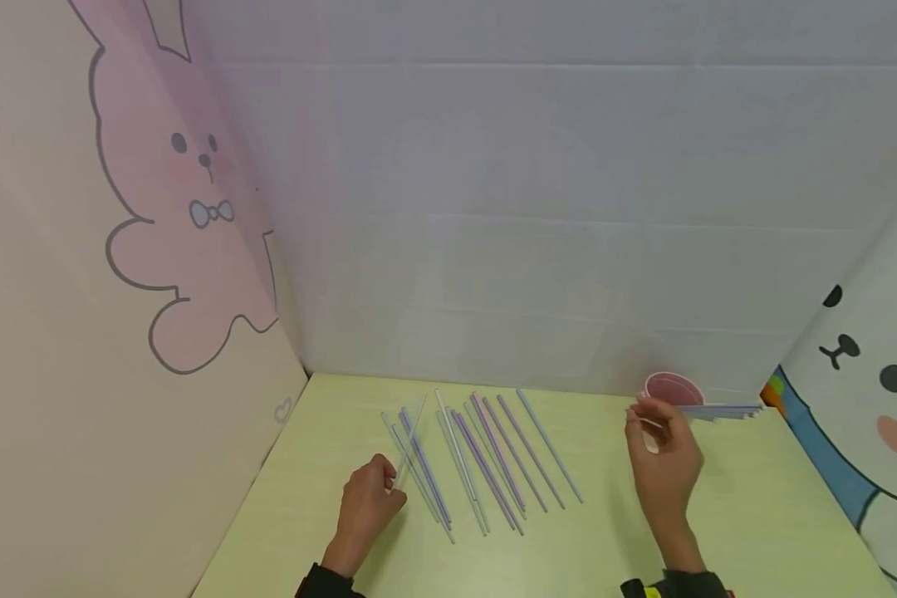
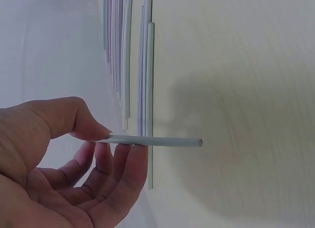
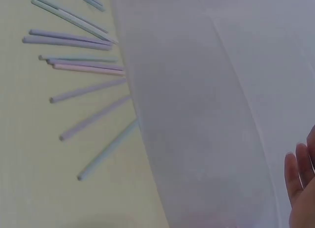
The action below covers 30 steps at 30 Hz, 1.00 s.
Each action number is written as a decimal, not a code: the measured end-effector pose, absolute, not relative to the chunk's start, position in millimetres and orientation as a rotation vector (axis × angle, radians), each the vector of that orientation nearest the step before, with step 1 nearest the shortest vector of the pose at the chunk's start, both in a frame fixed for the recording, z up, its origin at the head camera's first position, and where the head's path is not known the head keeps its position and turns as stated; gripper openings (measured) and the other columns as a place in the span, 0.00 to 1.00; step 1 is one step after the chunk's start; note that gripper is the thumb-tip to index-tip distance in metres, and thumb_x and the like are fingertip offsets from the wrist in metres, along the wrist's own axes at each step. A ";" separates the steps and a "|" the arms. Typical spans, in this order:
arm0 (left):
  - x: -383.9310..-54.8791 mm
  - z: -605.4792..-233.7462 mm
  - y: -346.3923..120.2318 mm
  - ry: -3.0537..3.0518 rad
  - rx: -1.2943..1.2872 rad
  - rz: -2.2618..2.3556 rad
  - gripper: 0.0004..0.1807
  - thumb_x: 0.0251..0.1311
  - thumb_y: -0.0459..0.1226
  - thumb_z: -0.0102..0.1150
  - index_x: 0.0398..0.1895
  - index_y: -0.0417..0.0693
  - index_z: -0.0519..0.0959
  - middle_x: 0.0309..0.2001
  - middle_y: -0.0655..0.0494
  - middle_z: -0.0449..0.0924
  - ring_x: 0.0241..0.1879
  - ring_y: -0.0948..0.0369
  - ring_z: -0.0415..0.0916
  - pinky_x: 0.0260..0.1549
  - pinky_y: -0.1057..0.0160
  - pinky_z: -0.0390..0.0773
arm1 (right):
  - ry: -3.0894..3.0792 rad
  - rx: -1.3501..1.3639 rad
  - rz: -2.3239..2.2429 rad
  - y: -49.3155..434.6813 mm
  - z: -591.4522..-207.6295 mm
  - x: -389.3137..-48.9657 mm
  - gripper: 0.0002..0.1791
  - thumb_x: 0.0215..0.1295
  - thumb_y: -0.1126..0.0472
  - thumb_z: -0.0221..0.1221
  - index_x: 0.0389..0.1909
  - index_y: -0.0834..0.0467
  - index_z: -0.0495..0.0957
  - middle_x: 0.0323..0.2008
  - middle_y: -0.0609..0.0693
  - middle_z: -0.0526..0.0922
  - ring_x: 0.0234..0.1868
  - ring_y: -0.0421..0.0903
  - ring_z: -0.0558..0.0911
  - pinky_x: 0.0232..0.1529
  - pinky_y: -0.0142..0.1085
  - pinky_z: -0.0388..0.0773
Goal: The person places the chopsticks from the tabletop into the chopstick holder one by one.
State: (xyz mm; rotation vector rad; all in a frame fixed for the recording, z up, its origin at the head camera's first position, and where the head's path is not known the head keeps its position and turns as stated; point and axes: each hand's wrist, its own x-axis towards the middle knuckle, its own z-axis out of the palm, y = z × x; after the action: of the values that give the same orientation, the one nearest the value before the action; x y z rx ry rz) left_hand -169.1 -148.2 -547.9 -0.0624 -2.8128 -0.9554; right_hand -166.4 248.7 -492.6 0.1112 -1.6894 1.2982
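While left fingers (image 2: pixel 132 171) pinch a pale stick (image 2: pixel 170 141), right fingers (image 1: pixel 661 409) — loosely curved — beside pink cup (image 1: pixel 673 388)

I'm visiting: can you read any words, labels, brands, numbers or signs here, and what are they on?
None: no readable text appears in any view.
Thin pastel rods and round pink container: no lettering visible.
Walls: only drawings, a pink rabbit, a small heart outline and a white animal face.
Small yellow patch at the right wrist: too small to read, if marked.
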 end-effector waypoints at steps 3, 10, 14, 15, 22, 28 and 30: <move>-169.3 -544.7 -144.2 -2.814 -0.096 -0.965 0.11 0.38 0.29 0.63 0.30 0.42 0.76 0.23 0.56 0.75 0.20 0.62 0.66 0.19 0.64 0.65 | -1.692 0.177 1.353 231.5 -496.3 -160.6 0.18 0.49 0.87 0.60 0.43 0.74 0.79 0.36 0.71 0.79 0.38 0.44 0.83 0.40 0.21 0.79; -168.4 -542.7 -138.4 -2.756 -0.180 -0.993 0.12 0.38 0.27 0.62 0.30 0.44 0.77 0.25 0.57 0.76 0.19 0.63 0.64 0.18 0.65 0.64 | -1.735 0.218 1.483 201.3 -499.1 -149.6 0.17 0.51 0.87 0.59 0.44 0.77 0.77 0.35 0.73 0.78 0.37 0.49 0.82 0.38 0.23 0.80; -166.5 -541.8 -130.8 -2.708 -0.271 -0.985 0.12 0.38 0.27 0.61 0.30 0.45 0.76 0.26 0.59 0.75 0.17 0.66 0.65 0.17 0.66 0.65 | -1.705 0.225 1.628 189.4 -509.5 -152.5 0.17 0.53 0.86 0.59 0.45 0.76 0.77 0.36 0.72 0.78 0.37 0.50 0.82 0.36 0.25 0.81; -165.8 -541.7 -128.5 -2.694 -0.291 -0.979 0.12 0.39 0.27 0.61 0.30 0.45 0.76 0.26 0.59 0.75 0.17 0.66 0.65 0.17 0.66 0.65 | -1.696 0.232 1.662 186.3 -512.7 -154.0 0.17 0.53 0.86 0.59 0.46 0.75 0.77 0.36 0.72 0.77 0.37 0.50 0.82 0.36 0.25 0.81; -160.3 -543.6 -114.0 -2.652 -0.413 -0.933 0.13 0.38 0.27 0.61 0.31 0.49 0.76 0.27 0.62 0.75 0.18 0.69 0.68 0.17 0.68 0.68 | -1.678 0.294 1.831 154.0 -525.5 -152.5 0.16 0.56 0.84 0.60 0.46 0.72 0.77 0.37 0.73 0.77 0.38 0.51 0.82 0.35 0.29 0.83; -155.2 -543.0 -104.2 -2.659 -0.517 -0.950 0.13 0.41 0.28 0.62 0.32 0.51 0.76 0.29 0.62 0.77 0.22 0.67 0.71 0.19 0.68 0.71 | -1.723 0.332 1.903 128.9 -530.9 -146.9 0.16 0.56 0.82 0.61 0.46 0.69 0.78 0.37 0.69 0.78 0.37 0.51 0.82 0.34 0.34 0.84; -153.6 -543.5 -101.6 -2.657 -0.558 -0.958 0.14 0.42 0.28 0.62 0.32 0.52 0.75 0.29 0.63 0.77 0.23 0.66 0.72 0.20 0.69 0.72 | -1.720 0.345 1.932 123.3 -531.6 -145.7 0.17 0.56 0.82 0.61 0.47 0.70 0.78 0.36 0.69 0.78 0.36 0.53 0.82 0.33 0.35 0.84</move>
State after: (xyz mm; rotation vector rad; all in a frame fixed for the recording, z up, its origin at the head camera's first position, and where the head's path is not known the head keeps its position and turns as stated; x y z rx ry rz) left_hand -153.6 -101.6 -543.5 -0.5577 -2.6574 -0.9580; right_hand -145.7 123.3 -531.6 0.3453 -1.7201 1.9316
